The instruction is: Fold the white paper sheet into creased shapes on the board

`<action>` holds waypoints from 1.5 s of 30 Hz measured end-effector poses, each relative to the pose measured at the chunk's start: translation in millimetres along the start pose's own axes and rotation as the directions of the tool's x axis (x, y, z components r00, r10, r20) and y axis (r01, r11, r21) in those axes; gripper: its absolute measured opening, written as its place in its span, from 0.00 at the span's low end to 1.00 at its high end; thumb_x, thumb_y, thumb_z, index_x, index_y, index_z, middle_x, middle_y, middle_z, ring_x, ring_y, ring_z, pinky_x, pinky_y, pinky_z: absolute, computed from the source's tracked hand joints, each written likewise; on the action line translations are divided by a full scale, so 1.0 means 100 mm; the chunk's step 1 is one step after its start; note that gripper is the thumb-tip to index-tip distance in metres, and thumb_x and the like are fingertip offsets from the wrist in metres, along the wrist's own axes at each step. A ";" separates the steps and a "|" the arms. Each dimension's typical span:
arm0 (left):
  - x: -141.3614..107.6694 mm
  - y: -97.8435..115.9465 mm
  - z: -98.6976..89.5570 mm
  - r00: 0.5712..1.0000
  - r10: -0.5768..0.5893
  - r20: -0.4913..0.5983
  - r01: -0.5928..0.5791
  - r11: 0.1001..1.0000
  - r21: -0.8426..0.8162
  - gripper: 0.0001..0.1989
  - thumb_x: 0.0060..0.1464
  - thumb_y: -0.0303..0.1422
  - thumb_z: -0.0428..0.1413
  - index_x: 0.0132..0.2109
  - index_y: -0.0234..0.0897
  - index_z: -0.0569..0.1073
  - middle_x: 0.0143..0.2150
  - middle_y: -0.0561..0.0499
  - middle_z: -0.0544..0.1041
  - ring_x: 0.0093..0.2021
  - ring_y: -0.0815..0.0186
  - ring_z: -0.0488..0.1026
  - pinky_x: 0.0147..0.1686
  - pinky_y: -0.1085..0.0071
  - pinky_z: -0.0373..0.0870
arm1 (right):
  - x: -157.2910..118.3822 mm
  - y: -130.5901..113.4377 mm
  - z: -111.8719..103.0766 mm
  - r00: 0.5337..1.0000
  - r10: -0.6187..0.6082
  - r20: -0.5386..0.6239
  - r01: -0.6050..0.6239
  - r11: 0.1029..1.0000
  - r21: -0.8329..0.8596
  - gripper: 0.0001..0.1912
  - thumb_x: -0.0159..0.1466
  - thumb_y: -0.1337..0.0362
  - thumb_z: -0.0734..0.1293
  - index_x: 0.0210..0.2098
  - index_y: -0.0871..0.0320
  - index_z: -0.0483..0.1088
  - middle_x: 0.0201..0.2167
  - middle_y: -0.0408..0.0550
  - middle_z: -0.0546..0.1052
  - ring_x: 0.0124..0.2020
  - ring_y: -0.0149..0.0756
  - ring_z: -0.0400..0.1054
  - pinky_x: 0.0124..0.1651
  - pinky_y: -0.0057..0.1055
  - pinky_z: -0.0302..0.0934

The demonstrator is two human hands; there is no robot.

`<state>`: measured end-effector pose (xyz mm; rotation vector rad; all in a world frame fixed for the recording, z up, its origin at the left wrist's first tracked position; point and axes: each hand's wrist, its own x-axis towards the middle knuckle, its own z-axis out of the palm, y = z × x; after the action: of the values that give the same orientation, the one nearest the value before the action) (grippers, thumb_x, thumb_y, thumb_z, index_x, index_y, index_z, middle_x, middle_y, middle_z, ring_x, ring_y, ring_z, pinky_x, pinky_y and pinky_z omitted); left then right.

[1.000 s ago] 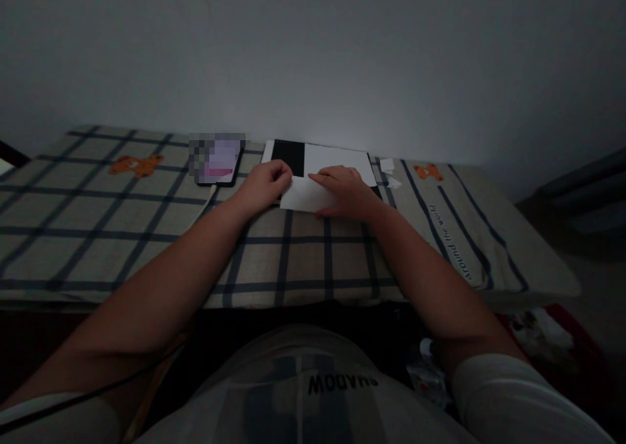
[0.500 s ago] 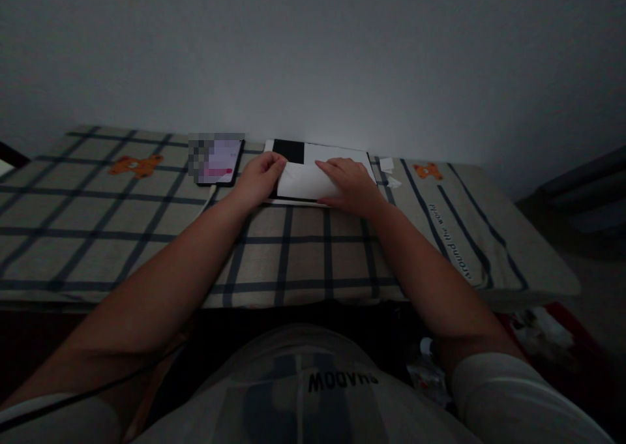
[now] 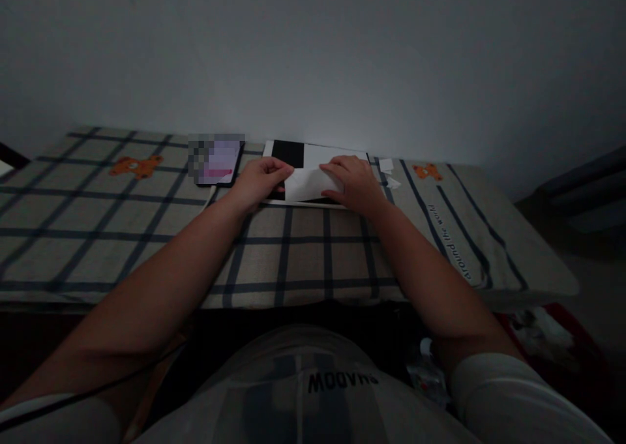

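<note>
A folded white sheet of paper (image 3: 309, 184) is between my two hands, above a flat black-and-white board (image 3: 288, 152) near the wall. My left hand (image 3: 263, 178) pinches the sheet's upper left corner with thumb and forefinger. At the sheet's right end, my right hand (image 3: 356, 180) closes on it, fingers over the top and thumb low at the front edge. Part of the board behind the sheet is plain white, and its right end is partly covered by my right hand.
A lit tablet or phone (image 3: 222, 162) with a white cable lies left of the board. Small white paper scraps (image 3: 387, 165) sit to its right. A checked cloth (image 3: 303, 255) covers the table, which meets the wall. A plastic bottle (image 3: 427, 369) stands below the front edge.
The sheet's left edge has shifted slightly right, and the sheet looks narrower. My left hand has moved a little right with it; my right hand has moved only slightly.
</note>
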<state>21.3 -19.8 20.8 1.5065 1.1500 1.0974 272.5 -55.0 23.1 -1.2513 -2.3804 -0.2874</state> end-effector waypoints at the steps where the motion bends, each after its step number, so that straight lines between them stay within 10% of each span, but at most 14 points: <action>1: 0.00 0.01 0.00 1.000 0.000 0.010 0.000 1.000 -0.006 0.13 0.51 0.39 0.66 0.34 0.35 0.75 0.33 0.50 0.78 0.34 0.65 0.75 0.36 0.67 0.76 | 0.00 -0.01 0.00 1.000 0.002 -0.003 -0.002 1.000 -0.002 0.27 0.65 0.56 0.70 0.62 0.52 0.67 0.57 0.57 0.72 0.56 0.57 0.63 0.55 0.50 0.55; 11: 0.02 0.00 0.00 1.000 -0.006 -0.026 0.005 0.999 -0.032 0.14 0.51 0.41 0.67 0.34 0.36 0.74 0.32 0.51 0.77 0.34 0.65 0.75 0.34 0.68 0.76 | 0.04 -0.05 -0.08 0.998 0.017 -0.067 -0.019 1.000 -0.024 0.11 0.71 0.58 0.62 0.46 0.54 0.73 0.49 0.56 0.75 0.52 0.53 0.64 0.54 0.48 0.55; 18: 0.13 -0.03 -0.06 0.969 -0.060 -0.240 0.030 0.992 -0.125 0.09 0.55 0.35 0.63 0.34 0.36 0.72 0.32 0.51 0.77 0.33 0.68 0.75 0.32 0.72 0.76 | 0.02 -0.01 -0.12 0.996 -0.069 -0.065 0.076 0.992 0.103 0.07 0.66 0.67 0.63 0.39 0.54 0.73 0.46 0.53 0.79 0.52 0.50 0.68 0.55 0.48 0.57; 27: 0.14 -0.08 -0.18 0.941 0.161 -0.299 -0.052 0.938 0.343 0.06 0.51 0.34 0.64 0.33 0.36 0.76 0.31 0.51 0.78 0.33 0.65 0.74 0.38 0.68 0.72 | 0.00 -0.08 0.01 0.968 -0.162 0.189 0.094 0.940 0.328 0.12 0.56 0.72 0.67 0.40 0.57 0.76 0.51 0.55 0.81 0.52 0.48 0.73 0.56 0.43 0.63; 34: 0.14 -0.14 -0.16 0.908 0.373 -0.191 -0.221 0.813 0.538 0.08 0.55 0.35 0.61 0.41 0.36 0.77 0.38 0.49 0.78 0.36 0.64 0.73 0.38 0.68 0.70 | 0.00 -0.19 -0.02 0.947 -0.001 0.323 -0.062 0.981 0.186 0.15 0.62 0.68 0.65 0.48 0.59 0.76 0.45 0.55 0.82 0.45 0.46 0.74 0.48 0.39 0.64; 39: 0.00 -0.05 -0.10 0.766 0.640 0.051 -0.515 0.565 0.644 0.08 0.60 0.35 0.57 0.44 0.39 0.77 0.45 0.47 0.78 0.47 0.59 0.73 0.50 0.60 0.70 | 0.01 -0.24 -0.04 0.935 0.056 0.350 -0.110 0.984 0.139 0.11 0.63 0.67 0.65 0.44 0.58 0.75 0.45 0.54 0.81 0.46 0.45 0.73 0.48 0.37 0.63; 45: -0.17 0.07 -0.02 0.683 0.647 0.338 -0.707 0.470 0.529 0.12 0.64 0.39 0.54 0.45 0.40 0.79 0.47 0.46 0.80 0.51 0.57 0.74 0.55 0.55 0.69 | 0.03 -0.28 -0.07 0.924 0.074 0.374 -0.121 0.987 0.103 0.09 0.66 0.64 0.64 0.44 0.57 0.74 0.45 0.55 0.80 0.47 0.45 0.72 0.48 0.37 0.61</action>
<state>17.2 -37.2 26.4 2.7010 0.8731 1.1709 250.3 -71.9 31.4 -1.4650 -2.5839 0.1415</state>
